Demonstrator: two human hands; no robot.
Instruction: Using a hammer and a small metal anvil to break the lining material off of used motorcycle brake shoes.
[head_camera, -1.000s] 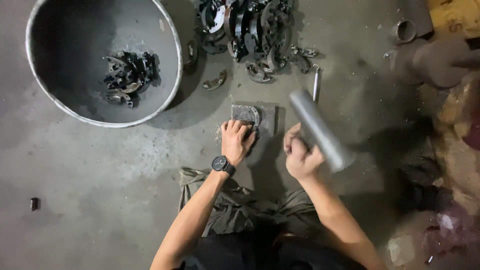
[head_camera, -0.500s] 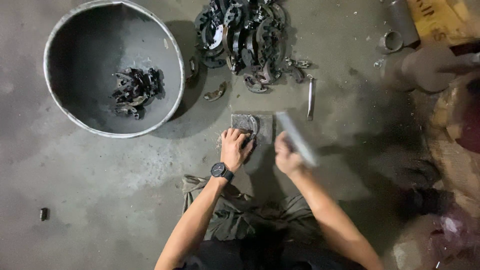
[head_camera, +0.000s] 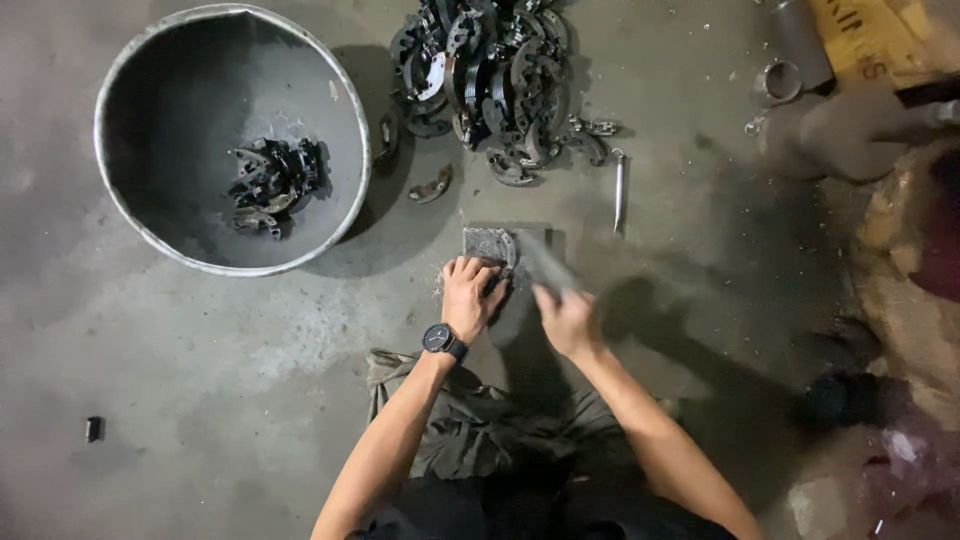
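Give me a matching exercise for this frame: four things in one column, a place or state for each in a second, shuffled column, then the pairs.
Things:
1. left hand
2. right hand
3. large metal bowl
4. heap of curved metal parts

Places or states:
A. on the floor at upper left, a few dark parts inside
B. gripping a blurred metal bar
C. on the floor beyond the metal block
D. pressing a curved part on the block

Pairs: 1-D, 2-B, 3-A, 4-C
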